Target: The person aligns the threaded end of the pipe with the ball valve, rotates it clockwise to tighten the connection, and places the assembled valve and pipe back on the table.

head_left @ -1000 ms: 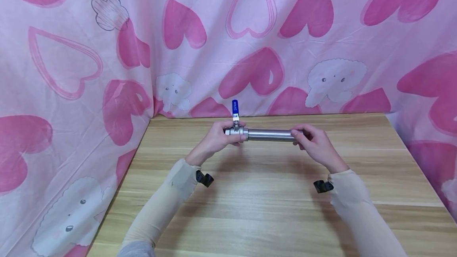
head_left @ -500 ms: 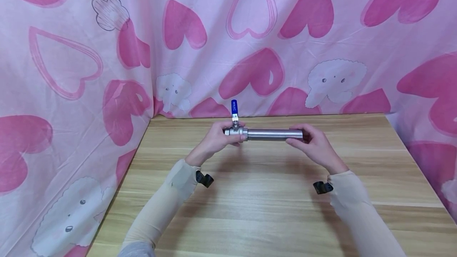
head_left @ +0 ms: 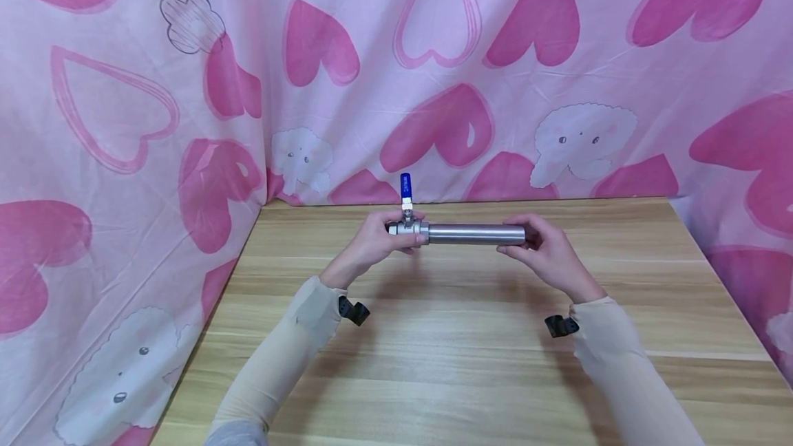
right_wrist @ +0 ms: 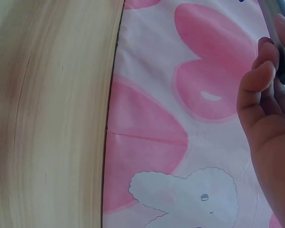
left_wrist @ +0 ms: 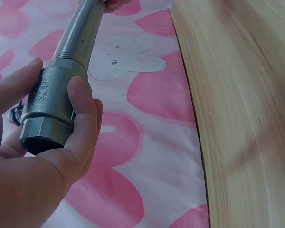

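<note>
A steel ball valve [head_left: 407,228] with a blue lever handle [head_left: 405,186] is joined to a straight steel pipe [head_left: 476,233]. My left hand [head_left: 374,239] grips the valve body, thumb in front and fingers behind. The left wrist view shows the valve's hexagonal open end [left_wrist: 45,135], the raised mark "304" and threads where the pipe enters. At the pipe's free end, my right hand [head_left: 548,250] holds it between thumb and fingers. In the right wrist view, curled fingers [right_wrist: 259,78] lie along the pipe [right_wrist: 280,35]. Pipe and valve are held level above the table, lever pointing away.
A wood-grain table [head_left: 434,363] spreads below both hands. Behind it and at both sides hangs a pink curtain [head_left: 347,115] with hearts and white cartoon animals. Small black wrist cameras [head_left: 354,310] sit on the sleeves.
My right hand has shifted its grip on the pipe end: the thumb moved from the front down to the lower edge, baring the end. The left hand has kept its hold.
</note>
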### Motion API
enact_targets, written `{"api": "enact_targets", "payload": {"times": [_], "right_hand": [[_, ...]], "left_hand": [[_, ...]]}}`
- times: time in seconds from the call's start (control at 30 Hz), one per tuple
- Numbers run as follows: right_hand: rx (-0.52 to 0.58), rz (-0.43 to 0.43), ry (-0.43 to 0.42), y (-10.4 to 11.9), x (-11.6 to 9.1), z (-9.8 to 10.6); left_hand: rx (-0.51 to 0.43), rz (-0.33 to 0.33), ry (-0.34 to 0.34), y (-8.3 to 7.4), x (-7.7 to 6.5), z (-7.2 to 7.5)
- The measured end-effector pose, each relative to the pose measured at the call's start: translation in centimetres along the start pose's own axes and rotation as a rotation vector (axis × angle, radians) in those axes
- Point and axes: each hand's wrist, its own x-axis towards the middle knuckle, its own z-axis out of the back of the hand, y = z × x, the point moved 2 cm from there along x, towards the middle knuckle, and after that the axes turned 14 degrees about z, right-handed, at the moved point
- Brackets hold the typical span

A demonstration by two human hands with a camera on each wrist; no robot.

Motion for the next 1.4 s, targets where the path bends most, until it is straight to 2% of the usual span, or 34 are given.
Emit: {"api": "enact_targets", "payload": {"times": [0.37, 0.63, 0.93, 1.07, 1.4], "right_hand": [[-0.049, 0.016, -0.032, 0.4, 0.0, 0.0], [-0.009, 0.048, -0.075, 0.8, 0.1, -0.1], [-0.028, 0.081, -0.089, 0.6, 0.2, -0.2], [-0.027, 0.07, -0.089, 0.7, 0.2, -0.2], [-0.058, 0.055, -0.072, 4.1, 0.6, 0.2]], "left_hand": [[-0.007, 0.012, 0.003, 0.0, 0.1, -0.2], [-0.001, 0.016, 0.006, 0.1, 0.2, -0.2], [0.011, 0.007, 0.006, 0.1, 0.3, -0.2], [0.008, 0.008, 0.004, 0.1, 0.3, -0.2], [0.003, 0.013, -0.001, 0.1, 0.4, -0.3]]}}
